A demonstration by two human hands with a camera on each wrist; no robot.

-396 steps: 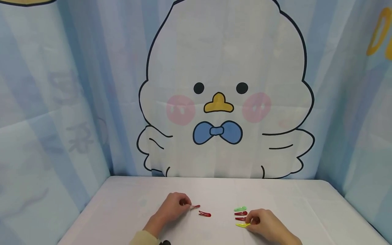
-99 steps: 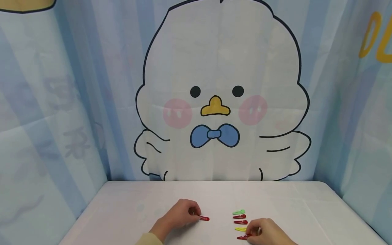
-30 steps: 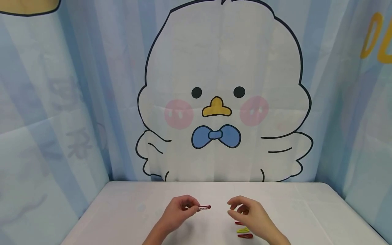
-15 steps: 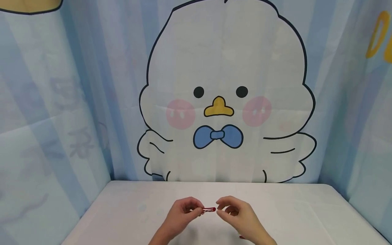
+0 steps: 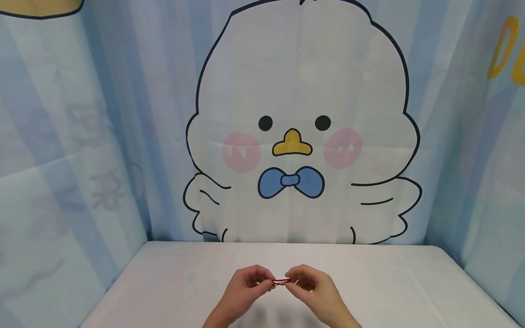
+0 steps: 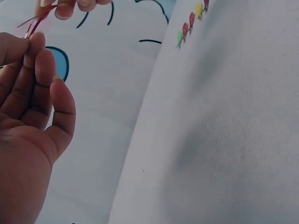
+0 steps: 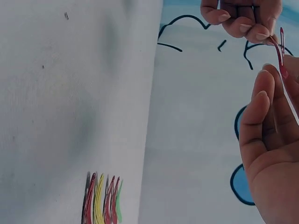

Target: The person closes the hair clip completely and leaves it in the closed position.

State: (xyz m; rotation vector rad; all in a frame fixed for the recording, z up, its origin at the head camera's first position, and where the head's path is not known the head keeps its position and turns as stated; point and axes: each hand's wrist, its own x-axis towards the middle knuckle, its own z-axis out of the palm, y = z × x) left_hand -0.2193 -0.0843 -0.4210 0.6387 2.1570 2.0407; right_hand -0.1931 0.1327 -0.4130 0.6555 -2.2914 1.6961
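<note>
A red snap hair clip (image 5: 281,282) hangs above the table between both hands, its two layers spread apart. My left hand (image 5: 246,289) pinches one end with thumb and index finger; my right hand (image 5: 313,291) pinches the other end. In the right wrist view the spread hair clip (image 7: 281,58) reaches from one hand to the other. A row of hair clips lies on the table, seen in the wrist views: green (image 6: 180,38), two red, yellow (image 7: 98,203) and another red (image 7: 89,200). In the head view the right hand and arm hide this row.
The white tabletop (image 5: 393,282) has a back edge against a cloth backdrop (image 5: 295,214) printed with a cartoon bird. Striped blue-and-white cloth (image 5: 53,191) closes off the left side, and similar cloth (image 5: 488,205) the right.
Over these frames, the right hand set yellow and red clips in the row. The left hand lifted another red clip off the table; the right hand came over and pinched its far end.
</note>
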